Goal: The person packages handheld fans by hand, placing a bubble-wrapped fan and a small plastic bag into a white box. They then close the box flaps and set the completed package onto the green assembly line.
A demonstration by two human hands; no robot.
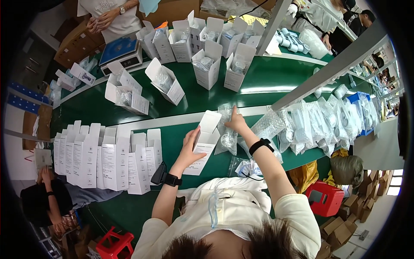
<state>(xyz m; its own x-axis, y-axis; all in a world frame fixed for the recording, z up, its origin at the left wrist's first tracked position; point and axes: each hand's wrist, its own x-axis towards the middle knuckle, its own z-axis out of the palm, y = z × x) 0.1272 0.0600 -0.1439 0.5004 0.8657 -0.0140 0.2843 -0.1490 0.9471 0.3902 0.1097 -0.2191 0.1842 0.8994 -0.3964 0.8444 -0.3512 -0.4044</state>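
Observation:
My left hand (pixel 189 152) is closed round an upright white carton (pixel 203 155), thumb across its front and fingers along its left side. The carton's top flap stands open. Just right of it my right hand (pixel 236 122) grips a clear bubble-wrap pouch (pixel 227 139), thumb and fingers at the pouch's upper right edge. Something round and pale shows inside the pouch, but its kind cannot be made out. The pouch hangs beside the carton, outside it. Another bubble-wrap pouch (pixel 268 124) lies right of my right wrist.
Several open white cartons (pixel 92 159) line the bench at left. Filled cartons (pixel 207 64) stand on the green conveyor (pixel 185 113) beyond a pale rail. Wrapped items (pixel 319 123) are packed in a row at right. A slanting metal post (pixel 327 73) crosses the right side. A co-worker (pixel 112 17) stands across.

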